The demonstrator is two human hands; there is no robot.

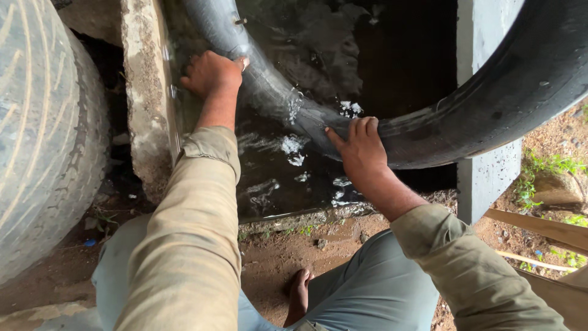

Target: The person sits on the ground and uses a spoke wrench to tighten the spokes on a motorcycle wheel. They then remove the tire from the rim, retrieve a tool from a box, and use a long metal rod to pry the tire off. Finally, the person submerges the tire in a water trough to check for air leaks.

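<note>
L hand (211, 72) grips black inner tube (429, 132) (partly underwater) w/ fingers curled; R hand (361, 147) presses it, fingers flat, spread narrow.

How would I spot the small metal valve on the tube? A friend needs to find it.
Start at the concrete water trough and the black inner tube dipped into it. Follow the tube up past the left hand to the top edge. The valve is a short brassy stub, the only metal on the smooth black rubber.
</note>
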